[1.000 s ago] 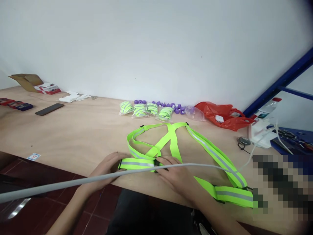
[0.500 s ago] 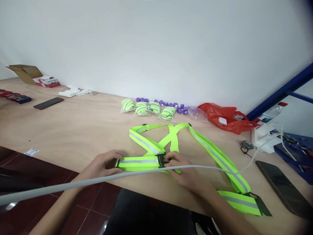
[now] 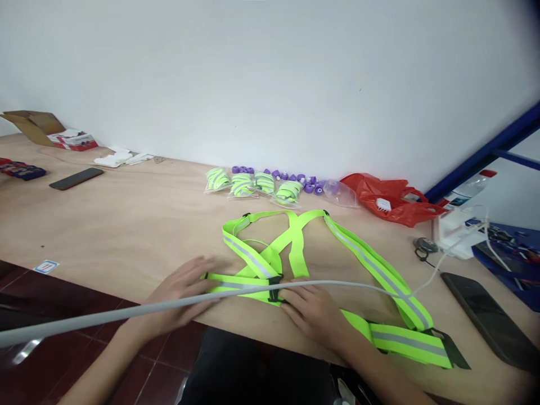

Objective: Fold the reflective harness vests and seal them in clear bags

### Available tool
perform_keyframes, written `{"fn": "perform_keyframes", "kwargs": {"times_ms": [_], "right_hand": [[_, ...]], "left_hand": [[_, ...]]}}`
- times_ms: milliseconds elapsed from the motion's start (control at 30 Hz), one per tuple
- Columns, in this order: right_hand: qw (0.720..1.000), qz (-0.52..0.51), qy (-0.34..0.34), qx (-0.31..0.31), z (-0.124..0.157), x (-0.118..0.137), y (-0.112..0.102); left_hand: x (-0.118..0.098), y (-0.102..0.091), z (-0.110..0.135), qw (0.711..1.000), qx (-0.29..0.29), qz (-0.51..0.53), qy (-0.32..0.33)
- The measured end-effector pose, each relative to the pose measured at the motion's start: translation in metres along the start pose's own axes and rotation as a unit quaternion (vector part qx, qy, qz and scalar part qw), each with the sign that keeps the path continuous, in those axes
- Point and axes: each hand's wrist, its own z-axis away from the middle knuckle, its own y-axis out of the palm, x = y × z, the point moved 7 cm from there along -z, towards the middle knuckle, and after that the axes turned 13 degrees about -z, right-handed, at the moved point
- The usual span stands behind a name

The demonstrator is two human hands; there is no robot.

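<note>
A neon-green reflective strap harness with grey stripes lies spread on the wooden table. My left hand lies flat with fingers stretched over the left end of its front belt strap. My right hand is closed around the strap next to the black buckle, pressing it to the table. A grey cable runs across in front of both hands.
Bagged green straps and purple caps lie by the wall, beside a red plastic bag. A dark phone lies at the right, another phone at the left. A cardboard box stands far left.
My left hand has flattened out over the belt strap's left end. The strap now lies lower against the table, and my right hand has shifted slightly nearer along it by the buckle.
</note>
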Motion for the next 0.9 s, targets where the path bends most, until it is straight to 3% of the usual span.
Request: {"fn": "perform_keyframes", "kwargs": {"times_ms": [100,167,233,333,433,600,667,767,900], "right_hand": [[1.000,0.026,-0.015,-0.009,-0.003,0.007,-0.005],[0.999,0.023,-0.027,-0.018,-0.003,0.012,-0.008],[1.000,0.010,-0.018,-0.014,-0.002,0.012,-0.009],[1.000,-0.016,0.007,0.008,-0.001,0.007,-0.009],[0.998,-0.047,0.029,0.001,-0.014,-0.005,-0.019],[0.998,-0.034,0.046,-0.036,-0.082,-0.034,-0.035],[0.999,-0.007,0.036,0.001,-0.120,-0.046,-0.025],[0.983,0.124,0.025,0.133,-0.171,-0.067,0.011],[0.963,0.154,-0.017,0.221,-0.212,-0.086,0.050]], "left_hand": [[-0.058,0.002,-0.010,0.995,-0.050,0.030,0.077],[-0.089,0.019,-0.017,0.993,-0.017,0.052,0.104],[-0.105,0.039,-0.024,0.994,0.023,0.056,0.089],[-0.110,0.059,-0.030,0.995,0.070,0.047,0.062],[-0.110,0.064,-0.031,0.993,0.086,0.042,0.064],[-0.112,0.067,-0.032,0.993,0.100,0.028,0.050],[-0.113,0.070,-0.031,0.993,0.106,0.026,0.041],[-0.114,0.075,-0.032,0.994,0.109,0.023,0.017],[-0.114,0.081,-0.034,0.991,0.134,0.004,0.010]]}}
